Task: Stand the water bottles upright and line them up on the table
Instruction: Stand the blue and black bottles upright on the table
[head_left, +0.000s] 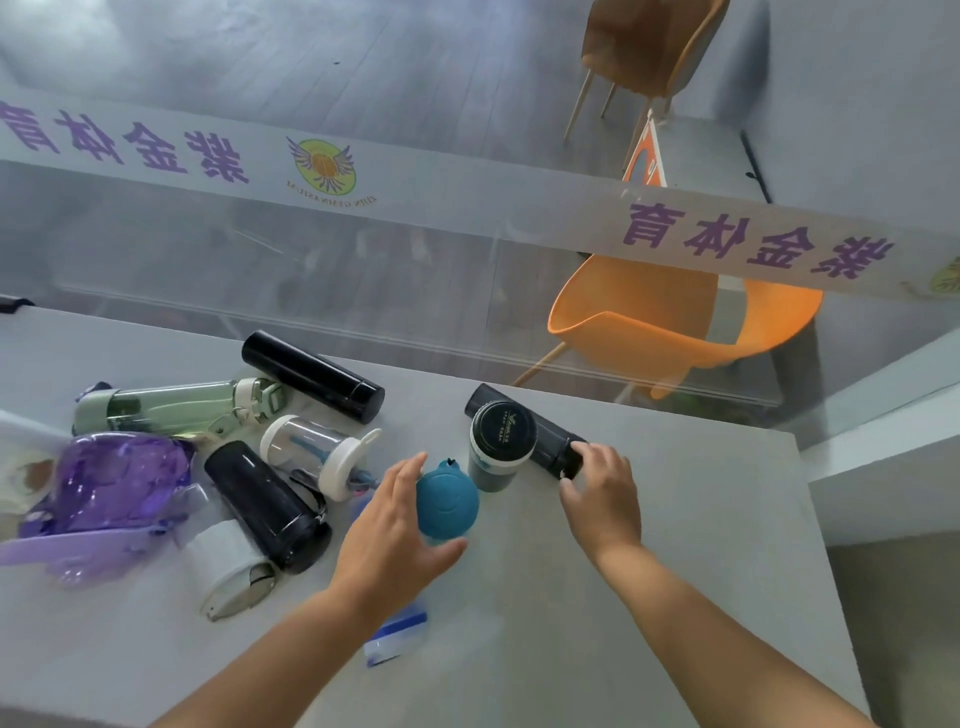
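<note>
A clear bottle with a blue lid (447, 500) stands upright near the middle of the grey table (675, 545). My left hand (389, 535) wraps around its body just under the lid. Right behind it stands a grey cup with a black lid (500, 437). A black flask (543, 441) lies on its side behind that cup, and my right hand (602, 493) grips its near end. To the left, another black flask (311, 375), a green clear bottle (171, 406), a clear bottle with a white lid (318, 453), a dark bottle (266, 505), a purple bottle (111, 483) and a white-sleeved bottle (234, 567) lie on their sides.
A glass partition (415, 291) with a white lettered band runs along the table's far edge. An orange chair (675, 317) sits behind it. The table ends at the right about (826, 545), beside a white ledge (883, 467).
</note>
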